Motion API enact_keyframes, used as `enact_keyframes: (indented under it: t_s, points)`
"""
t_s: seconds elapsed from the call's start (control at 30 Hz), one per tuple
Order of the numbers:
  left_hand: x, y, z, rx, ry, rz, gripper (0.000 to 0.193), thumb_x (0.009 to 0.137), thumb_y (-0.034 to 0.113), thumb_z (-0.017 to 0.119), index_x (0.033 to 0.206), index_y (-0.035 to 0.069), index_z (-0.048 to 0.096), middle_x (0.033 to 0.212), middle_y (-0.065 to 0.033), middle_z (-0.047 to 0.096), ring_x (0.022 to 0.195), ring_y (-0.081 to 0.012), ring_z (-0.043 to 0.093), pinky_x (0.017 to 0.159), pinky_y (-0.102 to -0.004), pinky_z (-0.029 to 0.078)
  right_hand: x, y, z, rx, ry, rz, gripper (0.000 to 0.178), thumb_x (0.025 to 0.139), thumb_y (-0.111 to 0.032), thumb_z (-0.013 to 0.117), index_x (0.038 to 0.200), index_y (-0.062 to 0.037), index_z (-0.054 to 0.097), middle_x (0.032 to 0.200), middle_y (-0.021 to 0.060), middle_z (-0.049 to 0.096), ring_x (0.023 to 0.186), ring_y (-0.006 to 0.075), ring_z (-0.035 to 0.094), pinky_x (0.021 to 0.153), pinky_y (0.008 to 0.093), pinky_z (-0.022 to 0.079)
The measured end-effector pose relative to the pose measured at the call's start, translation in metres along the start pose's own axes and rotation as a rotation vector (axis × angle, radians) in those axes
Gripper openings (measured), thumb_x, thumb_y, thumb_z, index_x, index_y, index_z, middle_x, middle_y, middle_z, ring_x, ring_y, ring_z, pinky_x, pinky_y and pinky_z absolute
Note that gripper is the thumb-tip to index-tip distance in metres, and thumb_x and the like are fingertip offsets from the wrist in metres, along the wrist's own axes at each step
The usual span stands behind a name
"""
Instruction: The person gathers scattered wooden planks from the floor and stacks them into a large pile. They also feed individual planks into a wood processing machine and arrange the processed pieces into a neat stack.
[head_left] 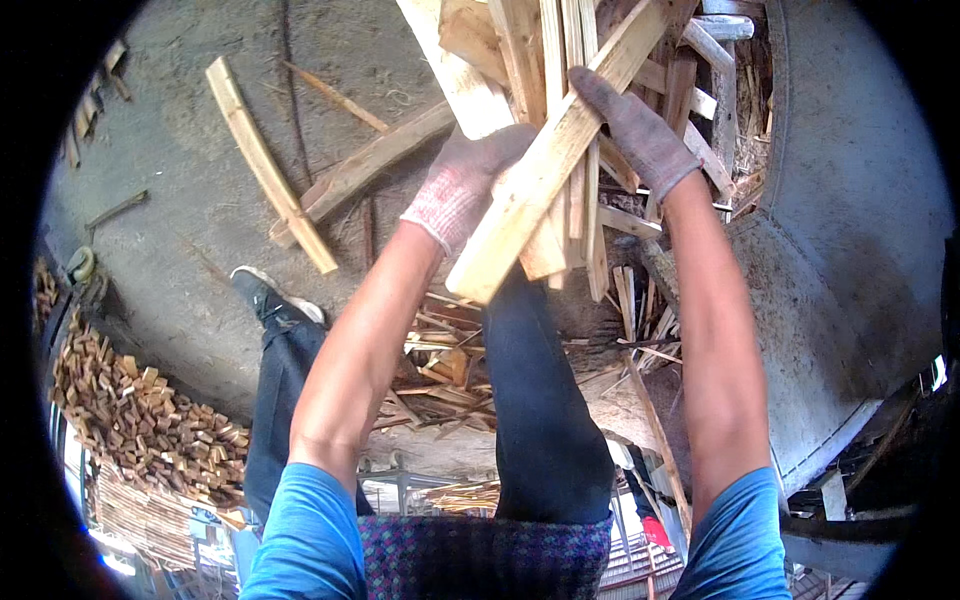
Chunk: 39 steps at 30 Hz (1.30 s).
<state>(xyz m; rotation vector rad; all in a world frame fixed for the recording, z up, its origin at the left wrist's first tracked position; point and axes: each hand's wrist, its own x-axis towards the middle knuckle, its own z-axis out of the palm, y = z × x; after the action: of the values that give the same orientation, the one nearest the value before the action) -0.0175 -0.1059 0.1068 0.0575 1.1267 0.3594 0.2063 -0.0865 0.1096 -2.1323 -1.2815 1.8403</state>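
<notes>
Both my hands wear pale, soiled knit work gloves. A loose bundle of wooden slats (577, 190) is held between them, fanned out toward the top of the view. Across its front lies a broad wooden plank (525, 225), tilted from lower left to upper right. My left hand (468, 178) is closed on the bundle's left side, its fingertips hidden behind the plank. My right hand (640, 128) grips the plank's right edge, thumb side against the wood; its other fingers are partly hidden.
On the concrete floor at left lie a long slat (265, 160) and a thicker beam (375, 165). Wood scraps (450, 365) lie around my legs. A stack of cut wood pieces (150, 420) stands at lower left. At right is a large grey metal surface (850, 170) beside more scrap wood (705, 160).
</notes>
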Motion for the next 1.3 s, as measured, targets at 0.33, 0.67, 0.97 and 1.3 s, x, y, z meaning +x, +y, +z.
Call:
enact_keyframes:
  t_s: [0.33,0.67,0.97,1.3]
  points:
    - [-0.13,0.041,-0.062,0.302,0.078,0.053,0.037,0.096,0.022,0.066,0.125,0.0,0.066,0.115,-0.015,0.072,0.104,-0.0237,0.07,0.091,-0.0366,0.056,-0.052,-0.116,0.074,0.433,-0.204,0.043,0.103,0.091,-0.082,0.042,0.16,-0.0064,0.031,0.161,0.0211,0.036,0.15,0.032,0.032,0.125,0.0361,0.021]
    - [-0.293,0.057,-0.111,-0.103,0.285,-0.099,0.041,0.088,0.02,0.075,0.12,-0.003,0.064,0.106,-0.0109,0.072,0.096,-0.0202,0.071,0.084,-0.0354,0.059,-0.132,-0.202,0.176,1.182,-0.347,0.275,0.094,0.092,-0.064,0.065,0.154,0.0002,0.036,0.147,0.0156,0.049,0.134,0.0229,0.049,0.114,0.0342,0.039]
    - [-0.218,0.09,-0.171,0.709,-0.045,0.434,0.041,0.089,0.019,0.074,0.122,-0.004,0.064,0.115,-0.0154,0.07,0.107,-0.022,0.069,0.098,-0.0338,0.055,-0.128,-0.243,0.17,1.102,-0.065,0.394,0.101,0.085,-0.075,0.064,0.152,-0.0026,0.041,0.136,0.0223,0.059,0.122,0.0294,0.061,0.1,0.0393,0.056]
    - [-0.148,0.012,-0.189,-0.368,0.036,-0.132,0.059,0.09,0.027,0.071,0.136,-0.004,0.051,0.123,-0.0186,0.065,0.109,-0.0284,0.068,0.095,-0.0412,0.06,-0.069,-0.132,0.209,0.973,-0.14,0.375,0.089,0.084,-0.053,0.078,0.141,0.0062,0.045,0.123,0.0228,0.062,0.109,0.0299,0.067,0.093,0.0388,0.059]
